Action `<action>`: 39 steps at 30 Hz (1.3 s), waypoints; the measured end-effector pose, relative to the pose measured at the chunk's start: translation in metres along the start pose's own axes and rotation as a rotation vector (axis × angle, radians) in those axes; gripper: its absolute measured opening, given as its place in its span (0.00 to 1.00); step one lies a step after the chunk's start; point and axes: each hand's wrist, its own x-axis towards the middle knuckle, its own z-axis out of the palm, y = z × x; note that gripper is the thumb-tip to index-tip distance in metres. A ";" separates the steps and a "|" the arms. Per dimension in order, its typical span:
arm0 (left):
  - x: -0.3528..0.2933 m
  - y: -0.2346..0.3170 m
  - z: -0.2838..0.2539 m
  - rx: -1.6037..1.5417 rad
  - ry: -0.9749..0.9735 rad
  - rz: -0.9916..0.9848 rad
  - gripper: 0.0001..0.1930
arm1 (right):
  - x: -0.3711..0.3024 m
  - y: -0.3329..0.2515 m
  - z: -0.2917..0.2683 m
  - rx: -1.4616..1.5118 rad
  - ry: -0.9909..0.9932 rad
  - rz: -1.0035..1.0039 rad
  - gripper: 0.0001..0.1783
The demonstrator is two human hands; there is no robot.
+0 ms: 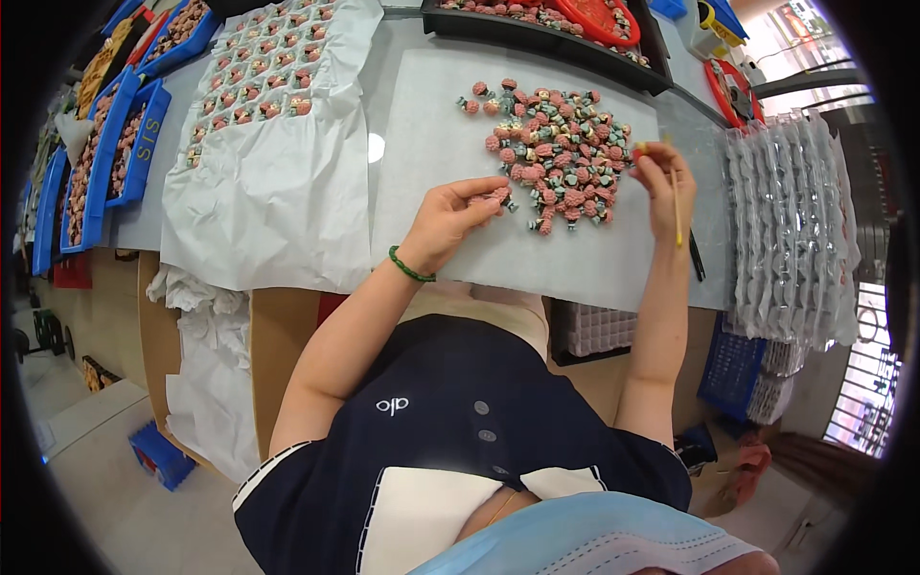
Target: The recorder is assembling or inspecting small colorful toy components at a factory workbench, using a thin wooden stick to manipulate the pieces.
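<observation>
My left hand [446,222], with a green bead bracelet at the wrist, pinches a small pink-haired figurine [503,197] between thumb and fingers. It is just left of a loose pile of similar figurines [565,144], pink on top with grey-green bodies, on the white sheet [422,125]. At the right side of the pile, my right hand [663,184] is closed around a thin yellow stick [679,216] that looks like a fine brush. The stick's tip is too small to make out. Something small and red shows at those fingertips.
A compartment tray of figurines [259,72] lies at the far left, partly under white paper [259,211]. A black tray [537,38] with a red basin [613,36] stands at the back. Blue bins [144,144] line the left; stacked clear plastic trays [791,230] and a black pen [697,257] are right.
</observation>
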 end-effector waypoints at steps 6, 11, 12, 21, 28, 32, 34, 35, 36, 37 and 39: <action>0.001 0.001 -0.005 0.012 -0.009 0.011 0.15 | -0.048 -0.010 0.079 0.012 -0.361 0.054 0.09; 0.001 -0.002 -0.012 0.027 -0.011 0.006 0.11 | -0.055 -0.008 0.104 0.004 -0.386 0.023 0.10; 0.001 -0.002 -0.013 0.043 -0.013 0.007 0.10 | -0.057 -0.009 0.106 0.003 -0.388 0.023 0.10; 0.001 -0.001 -0.017 0.037 0.002 0.008 0.09 | -0.063 0.003 0.118 0.041 -0.380 -0.003 0.11; 0.000 -0.003 -0.021 0.023 -0.001 0.001 0.09 | -0.070 0.004 0.124 0.062 -0.347 -0.023 0.08; -0.001 -0.002 -0.020 0.004 0.001 -0.002 0.09 | -0.072 0.006 0.130 0.005 -0.350 -0.186 0.06; -0.001 -0.002 -0.020 -0.009 0.001 -0.004 0.09 | -0.071 0.010 0.127 -0.047 -0.354 -0.221 0.06; -0.001 -0.003 -0.020 -0.009 -0.001 -0.009 0.09 | -0.071 0.011 0.126 -0.100 -0.358 -0.256 0.05; 0.000 -0.003 -0.021 -0.010 -0.003 -0.013 0.09 | -0.071 0.012 0.126 -0.100 -0.358 -0.256 0.05; 0.000 -0.004 -0.021 -0.010 -0.003 -0.012 0.09 | -0.072 0.012 0.126 -0.084 -0.338 -0.238 0.05; 0.001 -0.004 -0.022 -0.010 -0.007 -0.007 0.09 | -0.073 0.011 0.127 -0.068 -0.318 -0.221 0.05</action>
